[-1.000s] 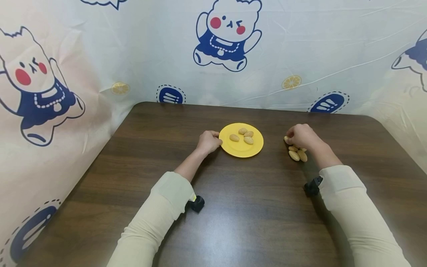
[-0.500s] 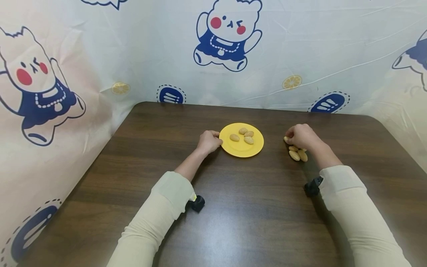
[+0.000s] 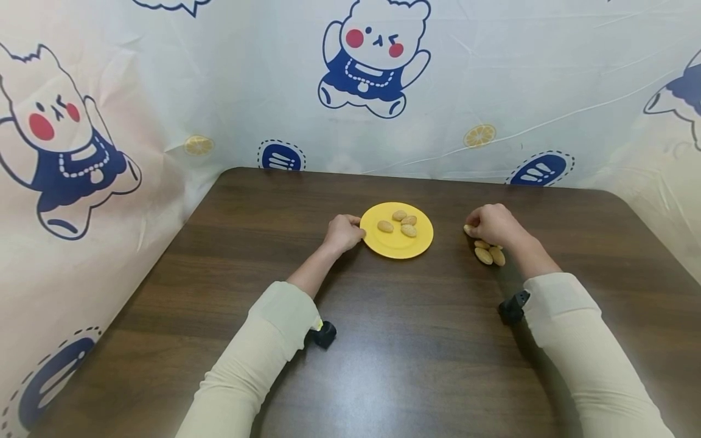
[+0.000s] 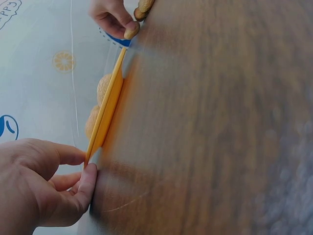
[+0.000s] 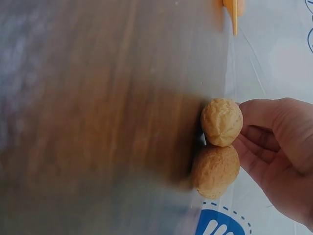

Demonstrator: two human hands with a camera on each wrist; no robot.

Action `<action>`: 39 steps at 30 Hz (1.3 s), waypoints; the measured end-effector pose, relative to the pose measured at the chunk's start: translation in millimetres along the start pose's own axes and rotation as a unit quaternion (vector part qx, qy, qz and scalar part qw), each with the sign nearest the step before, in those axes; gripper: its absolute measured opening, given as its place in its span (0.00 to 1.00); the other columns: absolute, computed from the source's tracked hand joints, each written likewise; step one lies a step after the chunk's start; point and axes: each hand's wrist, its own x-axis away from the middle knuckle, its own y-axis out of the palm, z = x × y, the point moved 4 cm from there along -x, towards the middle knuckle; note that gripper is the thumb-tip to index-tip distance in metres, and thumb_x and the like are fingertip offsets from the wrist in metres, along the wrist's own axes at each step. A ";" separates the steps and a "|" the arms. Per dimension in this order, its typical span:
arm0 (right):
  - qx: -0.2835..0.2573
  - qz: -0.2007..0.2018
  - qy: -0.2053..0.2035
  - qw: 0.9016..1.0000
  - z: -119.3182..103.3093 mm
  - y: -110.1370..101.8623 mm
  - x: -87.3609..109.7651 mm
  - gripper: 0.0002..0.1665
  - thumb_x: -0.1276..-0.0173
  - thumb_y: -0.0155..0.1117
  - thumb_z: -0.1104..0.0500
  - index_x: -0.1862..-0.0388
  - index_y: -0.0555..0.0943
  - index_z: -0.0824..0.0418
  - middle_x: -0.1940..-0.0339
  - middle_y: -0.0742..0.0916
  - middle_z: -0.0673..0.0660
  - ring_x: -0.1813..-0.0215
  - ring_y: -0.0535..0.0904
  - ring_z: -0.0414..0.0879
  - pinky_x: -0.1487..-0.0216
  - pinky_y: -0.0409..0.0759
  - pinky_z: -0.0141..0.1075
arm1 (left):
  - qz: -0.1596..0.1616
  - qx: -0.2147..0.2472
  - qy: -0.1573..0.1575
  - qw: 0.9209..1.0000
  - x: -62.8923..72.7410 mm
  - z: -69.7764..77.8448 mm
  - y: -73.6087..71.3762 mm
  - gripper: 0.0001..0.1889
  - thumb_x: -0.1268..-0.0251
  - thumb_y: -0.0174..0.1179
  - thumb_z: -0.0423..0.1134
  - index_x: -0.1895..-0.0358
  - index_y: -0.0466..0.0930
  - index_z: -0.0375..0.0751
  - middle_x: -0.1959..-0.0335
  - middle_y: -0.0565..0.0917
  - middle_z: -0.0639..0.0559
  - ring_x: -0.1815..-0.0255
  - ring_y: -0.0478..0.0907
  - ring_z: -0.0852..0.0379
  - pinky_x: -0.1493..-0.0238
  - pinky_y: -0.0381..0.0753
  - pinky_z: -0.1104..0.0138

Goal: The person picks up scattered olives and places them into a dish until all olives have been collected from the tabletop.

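Observation:
A round yellow plate (image 3: 397, 249) lies toward the back of the table, bearing several oval, tan, wrinkled nuts in their shells (image 3: 386, 226). My left hand (image 3: 343, 234) pinches its left rim; the left wrist view has the thumb and fingers at the edge of the plate (image 4: 108, 115). To the right of the plate, my right hand (image 3: 497, 225) holds a nut (image 3: 468, 229) between thumb and fingers, visible as a pale nut (image 4: 131, 32) in the left wrist view. Several more nuts (image 3: 484, 255) lie just below that hand, two nuts (image 5: 221, 122) partly hiding its fingertips in the right wrist view.
The dark wooden table (image 3: 383, 365) has a printed cartoon curtain (image 3: 246, 73) behind it and along its sides. Small black cameras (image 3: 325, 334) sit at both pale sleeve cuffs. Bare wood separates the plate from the nut pile.
My right hand has shifted very slightly left with the nut in its fingers. My left hand and the plate have stayed in place.

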 end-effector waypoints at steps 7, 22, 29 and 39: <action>0.001 0.025 -0.016 1.000 -5.3 -0.8 -0.8 0.12 0.38 0.61 0.62 0.59 0.82 0.69 0.65 0.84 0.62 0.66 0.77 0.51 0.62 0.76 0.46 | 0.000 0.000 -0.001 1.000 0.1 0.4 -0.2 0.19 0.39 0.56 0.32 0.43 0.75 0.34 0.63 0.82 0.45 0.69 0.76 0.57 0.73 0.72 0.72; -0.026 0.039 -0.009 0.999 -15.5 -1.1 -4.8 0.11 0.38 0.61 0.62 0.59 0.81 0.68 0.65 0.81 0.61 0.65 0.74 0.52 0.64 0.76 0.44 | -0.002 0.004 -0.004 1.000 1.1 0.2 -1.0 0.20 0.39 0.56 0.32 0.42 0.74 0.33 0.61 0.81 0.45 0.69 0.76 0.56 0.72 0.72 0.71; -0.045 0.043 -0.013 0.998 -23.4 -0.1 -8.1 0.11 0.38 0.60 0.63 0.59 0.80 0.68 0.64 0.80 0.62 0.62 0.73 0.53 0.61 0.75 0.44 | -0.005 0.007 -0.005 1.000 1.8 -0.1 -1.2 0.20 0.39 0.56 0.32 0.42 0.74 0.33 0.62 0.81 0.45 0.69 0.76 0.57 0.73 0.72 0.71; -0.066 0.059 -0.023 0.996 -40.1 3.6 -16.5 0.10 0.38 0.61 0.63 0.60 0.80 0.68 0.64 0.80 0.61 0.61 0.73 0.53 0.59 0.74 0.45 | 0.000 0.002 -0.007 1.000 0.8 -0.5 -1.1 0.20 0.38 0.56 0.32 0.42 0.73 0.34 0.62 0.81 0.45 0.68 0.76 0.56 0.71 0.73 0.71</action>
